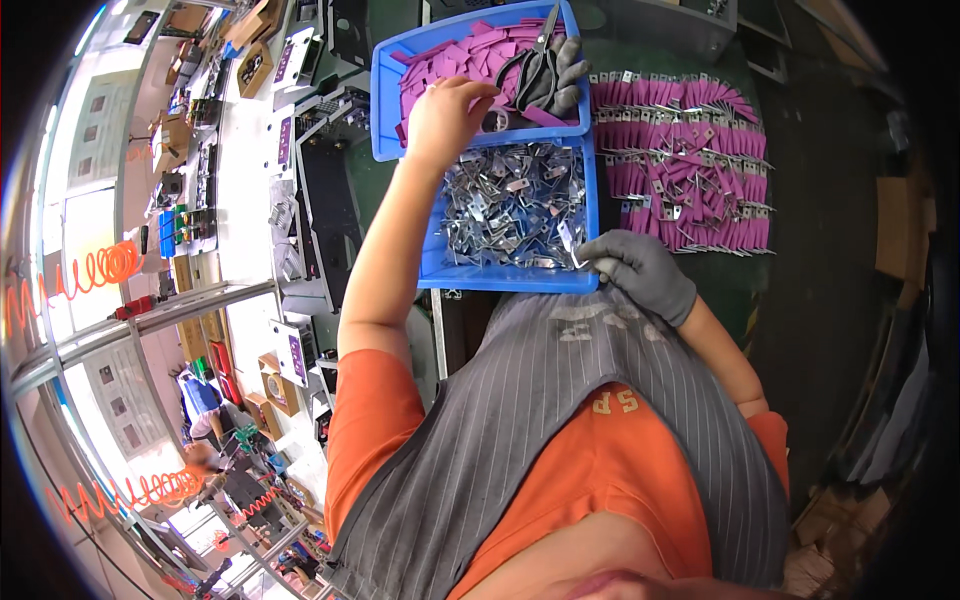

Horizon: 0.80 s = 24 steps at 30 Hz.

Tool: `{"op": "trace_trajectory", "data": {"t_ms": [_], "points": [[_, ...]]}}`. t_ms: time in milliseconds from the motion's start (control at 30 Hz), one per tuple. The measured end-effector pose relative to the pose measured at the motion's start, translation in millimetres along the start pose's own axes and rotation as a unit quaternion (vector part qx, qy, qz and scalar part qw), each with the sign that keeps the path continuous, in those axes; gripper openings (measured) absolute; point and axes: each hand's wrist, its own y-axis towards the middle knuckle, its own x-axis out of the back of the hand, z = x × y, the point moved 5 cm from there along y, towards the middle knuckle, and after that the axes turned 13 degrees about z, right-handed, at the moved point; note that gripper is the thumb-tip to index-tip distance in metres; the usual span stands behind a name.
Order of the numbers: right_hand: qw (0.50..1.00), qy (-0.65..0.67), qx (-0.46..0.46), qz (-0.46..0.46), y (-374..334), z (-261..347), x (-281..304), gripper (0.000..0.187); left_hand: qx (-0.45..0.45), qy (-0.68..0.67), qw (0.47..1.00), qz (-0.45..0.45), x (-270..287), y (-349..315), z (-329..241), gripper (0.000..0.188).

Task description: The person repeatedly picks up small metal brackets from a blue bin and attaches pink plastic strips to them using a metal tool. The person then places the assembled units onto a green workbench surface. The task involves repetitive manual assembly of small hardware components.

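My left hand (pixel 450 118) is bare and reaches over the upper blue bin (pixel 385 105), which holds many flat pink sleeves (pixel 440 68). Its fingers are curled together; whatever lies between them, if anything, I cannot make out. A grey glove covers my right hand (pixel 640 272) at the near right corner of the lower blue bin (pixel 510 277). Thumb and fingertips there pinch a small shiny metal bracket (pixel 568 240). Loose metal brackets (pixel 500 200) fill that lower bin. Black-handled scissors (pixel 540 70) and a grey glove (pixel 568 80) lie on the pink sleeves.
Rows of brackets with pink sleeves (pixel 690 170) cover the green surface right of the bins. A grey bin (pixel 665 28) stands beyond them. Black metal panels (pixel 330 195) are at the left. Orange coiled hoses (pixel 105 265) hang farther left, and a person (pixel 205 425) is in the background.
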Motion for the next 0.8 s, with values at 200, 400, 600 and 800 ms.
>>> {"op": "trace_trajectory", "data": {"t_ms": [200, 400, 600, 800], "points": [[1.000, 0.003, 0.001, 0.004, -1, -9, -2, 0.027, -0.151, 0.065, 0.983, 0.077, -20, 19, 13, 0.018], [0.999, 0.049, -0.017, -0.007, -2, -8, 0, 0.027, -0.021, -0.018, 0.997, 0.071, -13, 16, 17, 0.014], [0.988, 0.127, 0.039, -0.075, -14, 10, 12, 0.025, -0.053, -0.183, 0.981, -0.037, 23, -26, -43, 0.010], [0.970, -0.087, 0.196, -0.117, -25, 89, 19, 0.017, -0.026, -0.241, 0.970, 0.012, 6, -61, -91, 0.018]]}}
